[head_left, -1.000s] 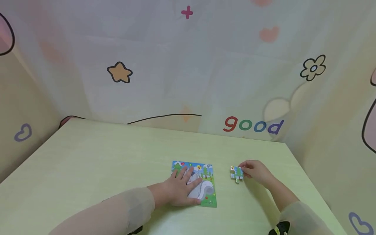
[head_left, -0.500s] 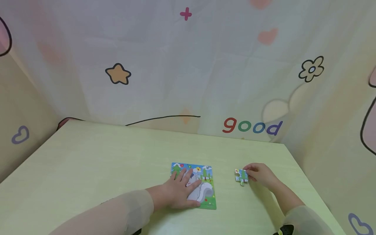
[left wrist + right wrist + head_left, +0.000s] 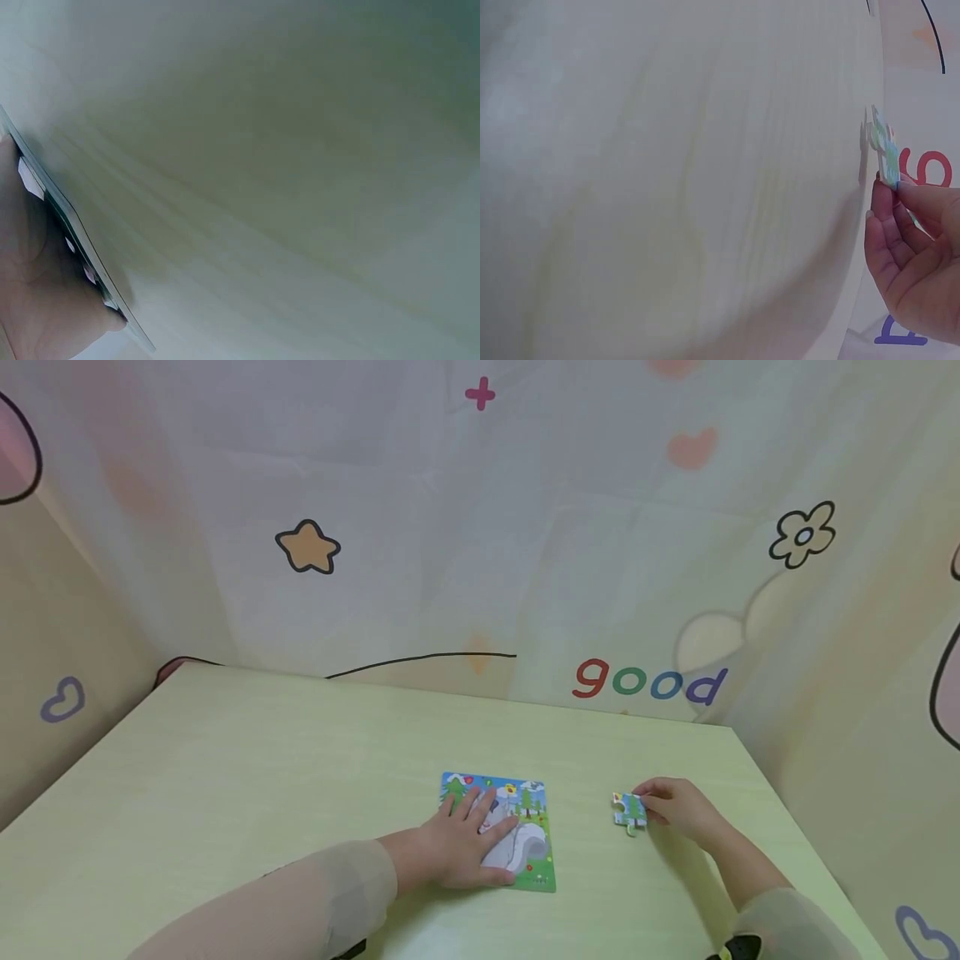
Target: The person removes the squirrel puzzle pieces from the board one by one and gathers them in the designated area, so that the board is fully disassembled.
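A square picture puzzle (image 3: 540, 860) lies on the table, showing trees, flowers and a grey animal with a bushy tail. My left hand (image 3: 459, 852) rests flat on it with fingers spread, hiding part of the picture. In the left wrist view the puzzle's edge (image 3: 82, 236) runs along beneath the left hand (image 3: 37, 277). To the right, my right hand (image 3: 684, 810) pinches a loose jigsaw piece (image 3: 632, 811) with a tree printed on it. Seen from the right wrist, thumb and fingertips grip one edge of the piece (image 3: 889, 154), which stands just above the tabletop.
The pale wooden table (image 3: 285, 760) reaches back to a printed cloth wall (image 3: 420, 568) with a star, a flower and the word "good" (image 3: 648, 682). More printed cloth (image 3: 847, 760) closes off the left and right sides.
My right hand has carried the jigsaw piece rightward, farther from the puzzle. The left hand stays spread on the puzzle.
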`<act>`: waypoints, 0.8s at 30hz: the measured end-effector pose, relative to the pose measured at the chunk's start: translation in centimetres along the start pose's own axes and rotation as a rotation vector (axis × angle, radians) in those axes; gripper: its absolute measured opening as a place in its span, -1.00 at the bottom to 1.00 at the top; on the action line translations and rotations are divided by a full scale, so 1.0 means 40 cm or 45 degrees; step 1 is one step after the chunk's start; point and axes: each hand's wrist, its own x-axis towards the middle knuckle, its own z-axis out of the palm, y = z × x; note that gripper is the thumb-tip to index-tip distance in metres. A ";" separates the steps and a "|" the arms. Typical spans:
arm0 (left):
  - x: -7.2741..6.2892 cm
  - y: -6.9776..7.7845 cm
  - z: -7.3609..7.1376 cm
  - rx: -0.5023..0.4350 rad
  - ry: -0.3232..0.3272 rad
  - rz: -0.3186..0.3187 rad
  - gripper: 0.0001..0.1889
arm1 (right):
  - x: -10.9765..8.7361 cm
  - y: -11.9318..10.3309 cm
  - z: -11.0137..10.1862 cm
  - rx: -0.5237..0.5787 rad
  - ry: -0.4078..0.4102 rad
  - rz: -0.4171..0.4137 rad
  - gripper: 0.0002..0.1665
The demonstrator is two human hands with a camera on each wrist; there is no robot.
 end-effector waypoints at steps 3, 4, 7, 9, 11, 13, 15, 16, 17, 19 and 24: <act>0.002 0.004 -0.005 0.001 -0.001 0.003 -0.20 | -0.005 0.007 -0.010 -0.015 0.011 0.015 -0.78; 0.001 0.005 -0.007 0.005 -0.004 0.006 -0.20 | -0.006 0.009 -0.013 -0.015 0.019 0.023 -0.78; -0.003 0.008 -0.012 -0.004 -0.021 0.001 -0.20 | -0.009 0.020 -0.021 -0.015 0.028 0.028 -0.78; -0.007 0.010 -0.014 -0.009 -0.029 -0.001 -0.19 | -0.013 0.028 -0.023 -0.010 0.033 0.040 -0.78; -0.012 0.009 -0.015 -0.012 -0.029 -0.007 -0.19 | -0.015 0.033 -0.025 -0.010 0.031 0.043 -0.78; -0.011 0.007 -0.011 -0.007 -0.015 -0.003 -0.19 | -0.020 0.036 -0.030 -0.021 0.031 0.044 -0.79; -0.002 0.003 0.000 -0.003 0.002 0.003 -0.19 | -0.026 0.039 -0.036 -0.033 0.033 0.046 -0.79; 0.002 0.002 0.003 -0.002 0.007 0.004 -0.19 | -0.028 0.041 -0.041 -0.040 0.034 0.043 -0.79; 0.005 0.000 0.005 0.002 0.013 0.007 -0.18 | -0.030 0.043 -0.045 -0.045 0.036 0.040 -0.79; 0.010 -0.002 0.009 0.001 0.018 0.007 -0.18 | -0.032 0.050 -0.052 -0.043 0.037 0.035 -0.79; -0.006 0.003 -0.007 -0.003 -0.006 0.006 -0.19 | -0.030 0.063 -0.066 -0.054 0.033 0.055 -0.79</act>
